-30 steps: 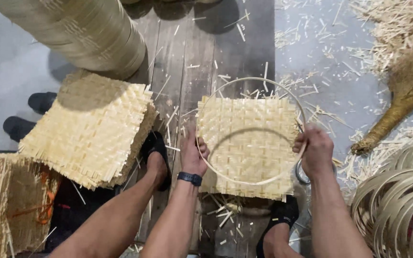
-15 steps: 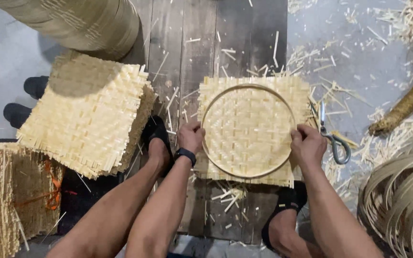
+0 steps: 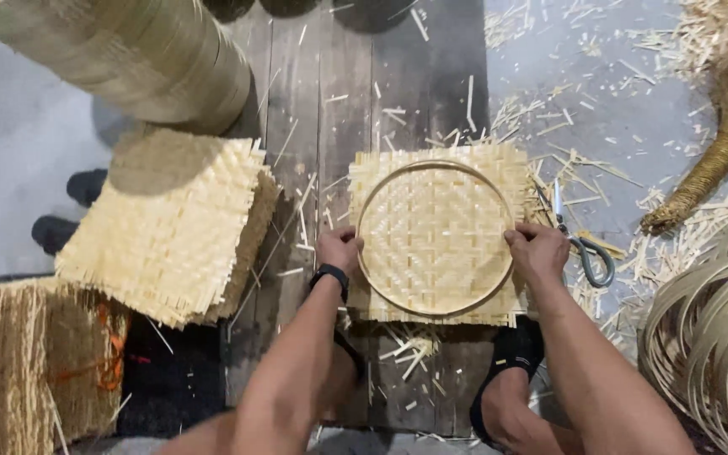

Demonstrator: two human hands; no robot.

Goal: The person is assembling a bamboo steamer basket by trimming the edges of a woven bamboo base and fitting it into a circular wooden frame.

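Head view, read left to right. Far left: a bundle of pale cut bamboo strips (image 3: 2,362) stood on end, and beside it a thick stack of square woven bamboo mats (image 3: 166,223) with frayed edges. Above that, a tall roll of stacked bamboo hoops (image 3: 128,50) lying across the corner.

Centre, on the dark wooden plank floor (image 3: 322,109): one square woven bamboo mat (image 3: 436,168) laid flat, with a thin round bamboo hoop (image 3: 436,238) resting on top of it. My left hand (image 3: 339,250), black band at the wrist, is curled onto the hoop's left edge, fingers pinching the rim against the mat. My right hand (image 3: 539,250) does the same on the right edge.

Just right of it, grey-handled scissors (image 3: 579,240) on the floor among offcuts; further right, a heap of loose bamboo rings (image 3: 709,337).

Judgement: the hoop is being seated and centred on the mat. Next calls for even downward pressure on both sides, keeping the margin equal all round.
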